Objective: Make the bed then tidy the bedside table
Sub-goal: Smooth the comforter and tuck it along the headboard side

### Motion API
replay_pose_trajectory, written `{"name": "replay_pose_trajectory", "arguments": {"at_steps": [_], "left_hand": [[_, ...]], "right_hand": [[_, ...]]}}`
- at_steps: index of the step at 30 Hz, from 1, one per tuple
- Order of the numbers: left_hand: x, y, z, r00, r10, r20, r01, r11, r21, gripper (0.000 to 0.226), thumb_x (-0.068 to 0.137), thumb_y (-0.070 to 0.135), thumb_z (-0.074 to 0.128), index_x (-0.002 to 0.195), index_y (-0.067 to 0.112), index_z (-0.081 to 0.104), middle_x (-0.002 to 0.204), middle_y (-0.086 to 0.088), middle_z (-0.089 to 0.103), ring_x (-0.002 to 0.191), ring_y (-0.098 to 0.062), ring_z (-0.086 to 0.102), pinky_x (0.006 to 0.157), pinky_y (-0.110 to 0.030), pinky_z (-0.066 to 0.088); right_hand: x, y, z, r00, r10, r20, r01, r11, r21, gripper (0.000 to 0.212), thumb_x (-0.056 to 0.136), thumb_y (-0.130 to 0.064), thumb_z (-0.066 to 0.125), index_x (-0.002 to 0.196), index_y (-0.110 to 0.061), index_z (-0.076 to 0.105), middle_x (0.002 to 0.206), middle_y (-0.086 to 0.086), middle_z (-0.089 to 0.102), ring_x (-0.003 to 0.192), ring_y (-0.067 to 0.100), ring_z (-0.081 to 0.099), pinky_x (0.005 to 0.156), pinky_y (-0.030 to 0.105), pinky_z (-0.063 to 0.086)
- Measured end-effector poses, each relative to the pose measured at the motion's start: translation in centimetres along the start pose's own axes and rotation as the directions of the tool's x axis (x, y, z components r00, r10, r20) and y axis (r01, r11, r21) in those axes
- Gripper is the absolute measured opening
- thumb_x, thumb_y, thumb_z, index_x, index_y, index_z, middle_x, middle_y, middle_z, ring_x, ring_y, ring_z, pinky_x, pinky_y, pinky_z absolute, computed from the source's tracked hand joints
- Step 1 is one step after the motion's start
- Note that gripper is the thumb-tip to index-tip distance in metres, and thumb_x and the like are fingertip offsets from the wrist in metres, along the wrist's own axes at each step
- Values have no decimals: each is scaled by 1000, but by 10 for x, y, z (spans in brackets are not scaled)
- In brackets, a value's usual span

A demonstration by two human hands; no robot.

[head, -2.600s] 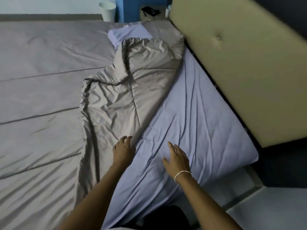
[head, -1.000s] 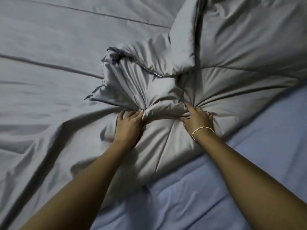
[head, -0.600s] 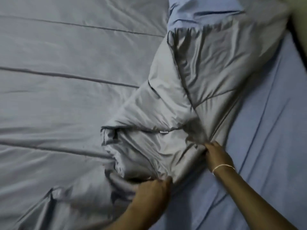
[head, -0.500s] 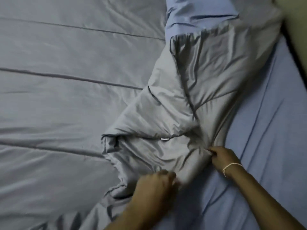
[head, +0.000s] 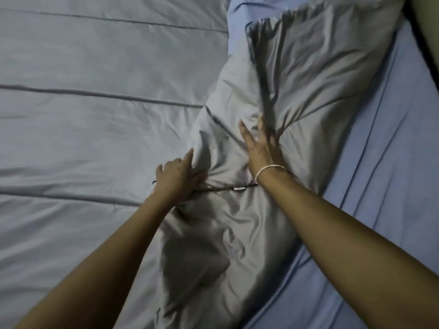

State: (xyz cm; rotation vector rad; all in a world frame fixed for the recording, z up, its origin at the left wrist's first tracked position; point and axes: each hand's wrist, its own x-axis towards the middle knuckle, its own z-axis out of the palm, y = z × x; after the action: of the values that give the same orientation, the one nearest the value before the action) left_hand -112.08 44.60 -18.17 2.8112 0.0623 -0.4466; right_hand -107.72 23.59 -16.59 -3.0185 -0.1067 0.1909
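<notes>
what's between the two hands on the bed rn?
Head view: only bunched grey duvet, with its small white tag, lies between the left hand and right hand.

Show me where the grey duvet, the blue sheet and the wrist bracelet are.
grey duvet (head: 308, 74): head view, on its bunched upper part.
blue sheet (head: 392, 162): head view, on the bare stretch right of the duvet.
bracelet (head: 269, 167): head view, on the white band at the right wrist.

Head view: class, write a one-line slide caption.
Both hands on a bunched grey duvet: left hand grips a fold, right hand presses flat; blue sheet exposed.
</notes>
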Motion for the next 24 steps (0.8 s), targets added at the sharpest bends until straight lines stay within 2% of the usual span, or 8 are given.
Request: {"name": "replay_pose_trajectory", "arguments": {"at_steps": [2,4,6,10,13,17,20,24], "left_hand": [[-20,8,5,993,121,-3,-120,991,-66,68,87,59,47,145,28,28,118,-17,59,107,-37,54,92,-45,42],[-43,18,9,977,211,26,-206,971,-117,71,80,68,35,140,30,36,107,-14,61,100,-36,58,87,-42,44],[-63,32,11,959,283,31,-275,949,-153,72,78,71,25,134,31,44,100,-9,59,94,-32,60,84,-39,45],[-82,67,15,932,358,49,-337,910,-242,59,82,69,26,123,36,53,105,-2,49,87,-25,61,81,-36,50],[-85,108,25,902,428,52,-402,878,-260,59,82,61,36,129,29,51,123,-9,49,100,-30,57,85,-43,50],[-95,174,41,858,511,48,-487,841,-234,55,91,40,55,141,22,40,146,-14,34,122,-37,45,97,-49,44],[-111,222,56,816,558,152,-524,824,-215,61,94,47,47,147,27,26,156,-9,18,135,-31,32,107,-46,36],[-134,281,87,733,639,231,-632,767,-117,65,94,52,41,149,29,16,159,-7,5,143,-30,17,113,-48,26]], "right_hand": [[-15,19,4,999,-21,41,20,1000,24,76,89,2,32,150,-40,13,154,15,16,135,45,27,103,53,39],[-44,36,0,995,-25,96,24,1000,7,74,89,-1,30,150,-40,14,143,14,30,119,43,43,96,49,44],[-86,57,-5,993,4,114,1,999,-41,70,91,-3,27,149,-40,15,137,12,35,106,40,47,89,47,45],[-170,114,-15,975,159,153,-140,982,-131,71,89,-4,24,147,-45,19,137,9,37,108,36,47,89,44,47],[-221,166,-22,935,287,211,-245,948,-204,71,88,-5,26,146,-46,22,142,8,36,111,35,46,91,42,46],[-276,227,-26,893,373,254,-311,916,-253,69,85,-10,18,144,-44,31,140,8,41,107,35,48,88,40,47],[-312,274,-17,874,429,230,-372,894,-251,58,92,-10,30,138,-41,44,133,10,46,101,37,49,83,41,48],[-365,346,-13,822,525,222,-471,845,-254,52,92,-11,40,136,-37,49,135,11,45,102,38,47,83,44,48]]}}
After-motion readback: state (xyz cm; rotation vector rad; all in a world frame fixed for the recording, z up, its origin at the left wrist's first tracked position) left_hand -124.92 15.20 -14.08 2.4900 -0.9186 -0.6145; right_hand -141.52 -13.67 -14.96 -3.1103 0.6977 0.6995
